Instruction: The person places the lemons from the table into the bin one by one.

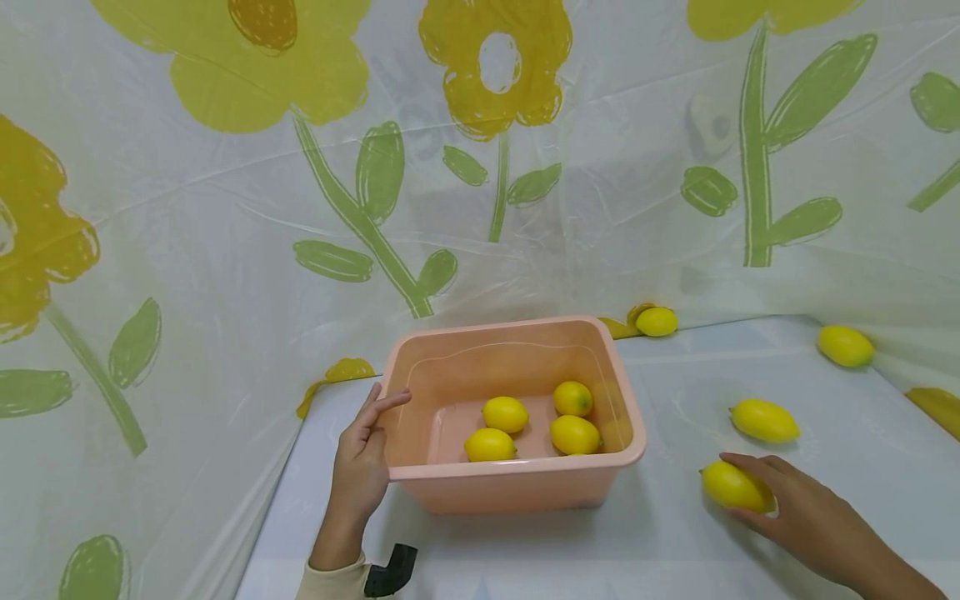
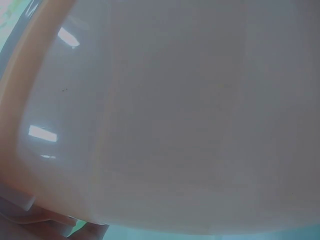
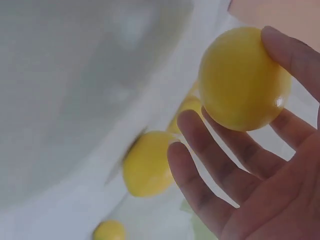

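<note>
A pink plastic basin (image 1: 517,493) stands on the table with several yellow lemons (image 1: 505,414) inside. At its left end, my left hand (image 1: 358,475) grips the rim, fingers reaching over the edge. The basin's outer wall (image 2: 170,110) fills most of the left wrist view, with parts of the fingers at the lower left. To the right of the basin, my right hand (image 1: 813,515) holds a lemon (image 1: 733,487) between thumb and fingers. The right wrist view shows this lemon (image 3: 240,80) against the thumb and fingertips; whether it touches the table I cannot tell.
One loose lemon (image 1: 765,420) lies just behind the right hand. Farther back are a lemon (image 1: 845,346) near the table's right edge and another (image 1: 657,322) at the back edge. A flower-print sheet (image 1: 600,208) hangs behind the white table (image 1: 675,375).
</note>
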Demonstrator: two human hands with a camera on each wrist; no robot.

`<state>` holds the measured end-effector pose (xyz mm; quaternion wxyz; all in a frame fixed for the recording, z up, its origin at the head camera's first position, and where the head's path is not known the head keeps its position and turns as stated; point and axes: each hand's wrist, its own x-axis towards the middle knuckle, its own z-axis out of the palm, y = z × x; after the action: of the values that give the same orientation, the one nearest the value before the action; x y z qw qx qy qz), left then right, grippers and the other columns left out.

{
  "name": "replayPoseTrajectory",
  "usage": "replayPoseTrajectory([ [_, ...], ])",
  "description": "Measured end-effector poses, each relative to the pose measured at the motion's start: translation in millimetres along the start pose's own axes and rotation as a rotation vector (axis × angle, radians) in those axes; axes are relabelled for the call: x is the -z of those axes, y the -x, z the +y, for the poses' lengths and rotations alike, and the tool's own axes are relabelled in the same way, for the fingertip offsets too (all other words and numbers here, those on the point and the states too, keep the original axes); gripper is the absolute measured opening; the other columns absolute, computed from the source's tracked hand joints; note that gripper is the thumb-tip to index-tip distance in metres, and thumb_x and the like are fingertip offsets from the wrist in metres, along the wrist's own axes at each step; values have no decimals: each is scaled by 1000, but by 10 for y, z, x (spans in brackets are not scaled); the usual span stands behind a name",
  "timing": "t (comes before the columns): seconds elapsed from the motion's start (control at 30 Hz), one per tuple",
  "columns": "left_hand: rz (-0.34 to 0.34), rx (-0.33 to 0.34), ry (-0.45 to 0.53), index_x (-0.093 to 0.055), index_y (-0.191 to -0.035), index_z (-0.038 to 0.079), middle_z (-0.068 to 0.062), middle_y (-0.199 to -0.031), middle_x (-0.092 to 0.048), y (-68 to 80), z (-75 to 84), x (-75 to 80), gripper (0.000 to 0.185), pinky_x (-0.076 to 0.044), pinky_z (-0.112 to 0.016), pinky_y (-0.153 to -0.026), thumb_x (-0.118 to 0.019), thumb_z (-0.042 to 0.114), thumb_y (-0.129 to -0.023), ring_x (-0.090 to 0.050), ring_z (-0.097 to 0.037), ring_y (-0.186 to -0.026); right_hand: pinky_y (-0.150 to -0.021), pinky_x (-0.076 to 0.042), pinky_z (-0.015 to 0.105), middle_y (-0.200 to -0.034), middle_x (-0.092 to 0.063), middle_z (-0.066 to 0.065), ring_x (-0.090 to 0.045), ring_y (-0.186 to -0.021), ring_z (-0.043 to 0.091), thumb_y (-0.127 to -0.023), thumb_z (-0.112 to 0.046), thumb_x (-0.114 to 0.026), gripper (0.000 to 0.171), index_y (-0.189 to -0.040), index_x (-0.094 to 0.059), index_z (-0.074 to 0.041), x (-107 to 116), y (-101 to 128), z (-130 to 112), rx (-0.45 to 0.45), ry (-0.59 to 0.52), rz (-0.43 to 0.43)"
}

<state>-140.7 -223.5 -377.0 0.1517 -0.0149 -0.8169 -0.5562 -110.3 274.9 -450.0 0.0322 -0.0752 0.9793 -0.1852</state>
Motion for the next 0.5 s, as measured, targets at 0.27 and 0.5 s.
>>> replayPoseTrajectory([
  [0.27,-11,-18,16,-70,-122,11,-7,-139,-62,10,33,7,53,-16,-54,-125,-29,-12,-95,-19,-14,-154,-79,-55,59,-127,-64,16,-65,-105,32,-77,-46,-81,72,-137,-58,-15,132,17,-115,30,28,3],
  [0.5,-5,-11,11,-70,-122,12,-5,-138,-63,1,5,2,54,-18,-53,-124,-29,-12,-95,-19,-13,-154,-79,-55,61,-132,-62,19,-64,-110,39,-77,-46,-81,72,-138,-58,-18,279,24,-254,64,63,23],
])
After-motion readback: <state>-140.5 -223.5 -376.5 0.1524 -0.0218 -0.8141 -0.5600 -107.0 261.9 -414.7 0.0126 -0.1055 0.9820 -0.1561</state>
